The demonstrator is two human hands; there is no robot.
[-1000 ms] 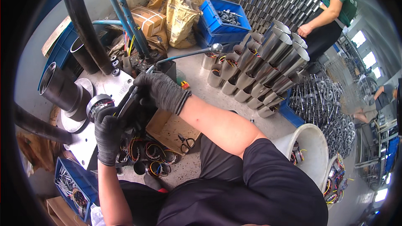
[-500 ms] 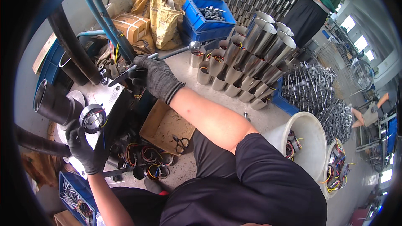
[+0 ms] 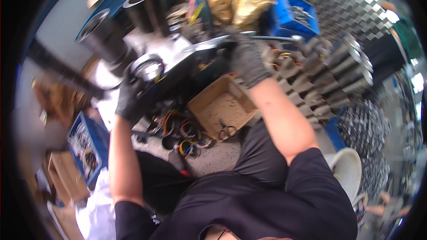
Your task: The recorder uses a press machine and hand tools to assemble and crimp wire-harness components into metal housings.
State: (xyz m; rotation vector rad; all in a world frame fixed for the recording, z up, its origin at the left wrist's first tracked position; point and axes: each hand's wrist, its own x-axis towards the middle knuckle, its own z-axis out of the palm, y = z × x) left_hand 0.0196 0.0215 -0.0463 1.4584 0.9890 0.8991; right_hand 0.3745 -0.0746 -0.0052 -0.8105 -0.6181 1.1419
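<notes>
My left hand [image 3: 130,98], in a dark glove, curls round the side of a stator ring [image 3: 148,68] with wires in its metal ring. This ring stands over the bright metal top of a press [image 3: 104,78]. My right hand [image 3: 247,60], gloved as well, is raised further right with its fingers closed round a grey metal lever [image 3: 218,41]; motion blurs its fingertips. A rod with a ball end [image 3: 297,39] reaches out to the right beyond this hand. Dark thick tubes [image 3: 104,38] rise behind the left hand.
Below the hands sits a cardboard box [image 3: 222,100] with scissors [image 3: 227,131] on its near edge. Wired stators [image 3: 189,147] lie on the floor. A blue crate [image 3: 289,15], stacked metal cylinders [image 3: 342,69] and a white tub [image 3: 349,171] stand right; a blue bin [image 3: 91,146] is left.
The whole view has swung, so the bench and both hands appear further right. My left hand stays at the stator ring, now more round its side. The right hand remains at the lever.
</notes>
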